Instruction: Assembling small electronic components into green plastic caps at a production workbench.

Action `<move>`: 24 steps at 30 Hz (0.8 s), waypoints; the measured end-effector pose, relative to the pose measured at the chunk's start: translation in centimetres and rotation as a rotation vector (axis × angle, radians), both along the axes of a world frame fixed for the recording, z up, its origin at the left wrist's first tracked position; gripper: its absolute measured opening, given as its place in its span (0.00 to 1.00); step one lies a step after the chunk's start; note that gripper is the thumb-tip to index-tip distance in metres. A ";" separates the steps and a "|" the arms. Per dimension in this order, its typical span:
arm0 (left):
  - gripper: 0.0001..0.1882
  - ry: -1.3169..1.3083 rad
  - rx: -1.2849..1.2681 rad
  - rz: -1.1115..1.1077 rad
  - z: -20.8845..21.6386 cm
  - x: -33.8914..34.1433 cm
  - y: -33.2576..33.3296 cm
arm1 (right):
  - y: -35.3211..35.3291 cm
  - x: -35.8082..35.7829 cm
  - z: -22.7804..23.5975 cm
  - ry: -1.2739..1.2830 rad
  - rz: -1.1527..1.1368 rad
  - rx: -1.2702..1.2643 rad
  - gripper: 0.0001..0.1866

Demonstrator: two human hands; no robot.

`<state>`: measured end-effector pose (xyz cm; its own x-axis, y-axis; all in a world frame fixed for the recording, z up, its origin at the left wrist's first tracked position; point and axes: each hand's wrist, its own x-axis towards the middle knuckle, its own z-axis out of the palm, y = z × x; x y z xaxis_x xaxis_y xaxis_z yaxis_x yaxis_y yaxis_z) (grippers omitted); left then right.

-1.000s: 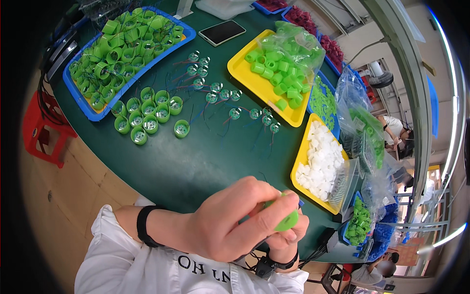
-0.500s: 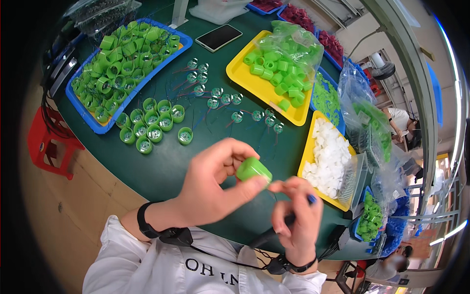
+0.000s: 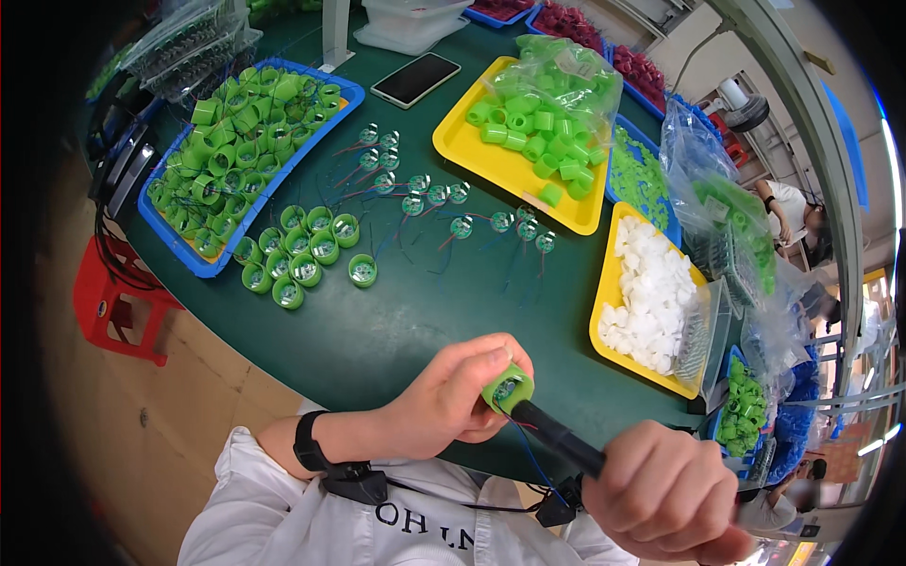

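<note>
A long green table (image 3: 444, 307) with a curved near edge fills most of the view, seen from above through a wide fisheye lens. At its left lies a blue tray (image 3: 209, 268) heaped with green cups and fine wires. Toward the far side, right of centre, a yellow tray (image 3: 495, 162) holds loose green cylinders, partly under a clear plastic bag. Nearer and further right, a second yellow tray (image 3: 642, 366) is piled with small white pieces. A red stool (image 3: 104, 302) stands on the floor at the left.

At the near edge, the right hand (image 3: 670, 495) is clenched in a fist around a black rod-shaped tool (image 3: 566, 441). The left hand (image 3: 458, 391) grasps a single green cup (image 3: 518, 371), tilted, its open mouth toward the tool. The tool's far end is at that mouth; whether it touches anything inside cannot be told.

A dark-screened phone (image 3: 415, 80) lies beyond. A close cluster of green cups (image 3: 300, 250) stands beside the blue tray, with one more just apart from it. Between the trays lie small round circuit boards (image 3: 413, 203) with trailing wires. A similar board (image 3: 508, 388) shows inside the held cup, and thin red and blue wires (image 3: 530, 456) hang from it.
</note>
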<state>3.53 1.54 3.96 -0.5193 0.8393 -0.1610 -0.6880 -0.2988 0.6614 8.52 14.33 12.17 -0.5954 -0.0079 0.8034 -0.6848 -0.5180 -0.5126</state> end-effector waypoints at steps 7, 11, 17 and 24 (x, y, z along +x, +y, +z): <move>0.19 0.147 -0.093 0.105 -0.1 0.7 0.3 | -0.5 -0.2 -1.0 -0.093 -0.114 0.039 0.28; 0.19 0.200 -0.160 0.177 -0.3 1.2 1.0 | 0.4 -0.6 -2.3 -0.084 -0.081 0.093 0.24; 0.17 0.298 -0.280 0.418 -3.2 1.9 2.6 | 0.3 -1.7 -5.2 -0.188 -0.119 0.157 0.21; 0.12 -0.178 -0.245 0.375 -4.0 0.8 2.4 | 0.3 -3.0 -7.3 -0.364 -0.195 0.012 0.25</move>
